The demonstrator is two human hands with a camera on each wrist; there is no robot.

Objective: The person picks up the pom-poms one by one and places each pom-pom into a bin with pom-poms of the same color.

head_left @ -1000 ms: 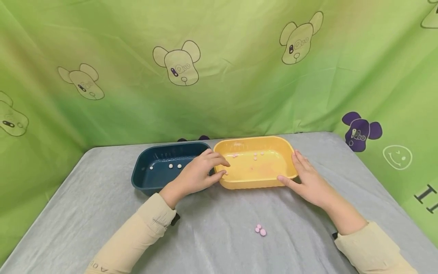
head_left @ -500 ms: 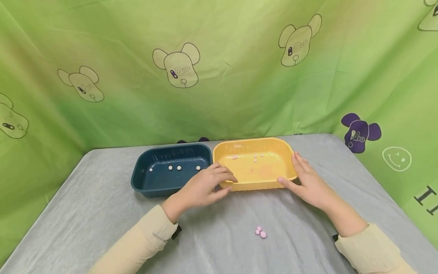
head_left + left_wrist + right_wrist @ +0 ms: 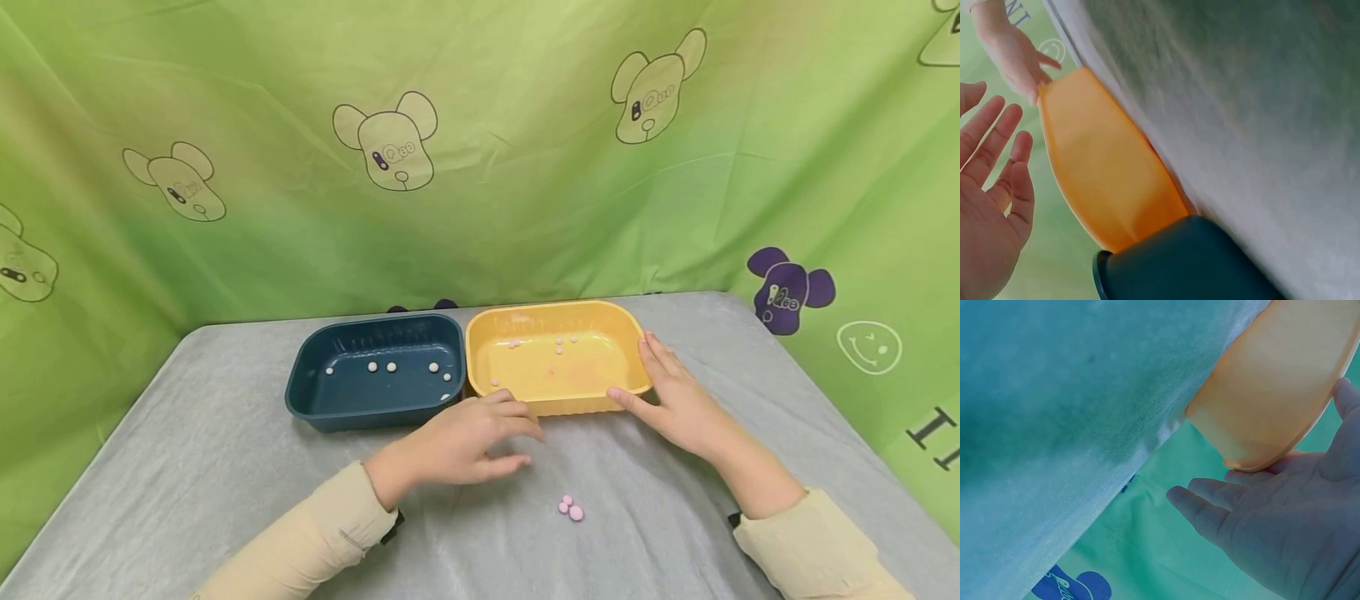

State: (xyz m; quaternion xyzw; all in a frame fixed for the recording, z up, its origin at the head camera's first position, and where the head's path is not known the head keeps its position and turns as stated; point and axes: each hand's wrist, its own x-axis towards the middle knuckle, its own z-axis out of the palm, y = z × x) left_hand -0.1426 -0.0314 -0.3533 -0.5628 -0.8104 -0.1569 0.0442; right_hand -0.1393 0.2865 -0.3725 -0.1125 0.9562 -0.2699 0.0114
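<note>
My left hand [image 3: 472, 437] hovers over the cloth in front of the yellow basin [image 3: 562, 407], holding nothing. Its fingers are spread and slightly bent, as the left wrist view also shows of the hand [image 3: 988, 206]. My right hand [image 3: 678, 408] rests at the yellow basin's right end, thumb on the front rim and straight fingers along the side. Several small pink balls [image 3: 558, 344] lie inside that basin. A small cluster of pink balls [image 3: 570, 508] sits on the cloth, right of and nearer than my left hand.
A dark blue basin [image 3: 360, 420] holding several white balls [image 3: 372, 367] stands left of the yellow one, their ends nearly touching. Grey cloth [image 3: 187, 450] covers the table. Behind and at the sides hangs a green curtain [image 3: 510, 208] with printed animal heads.
My left hand has moved from the yellow basin's left end, over its front rim, toward me and right above the cloth. My right hand stays on the basin.
</note>
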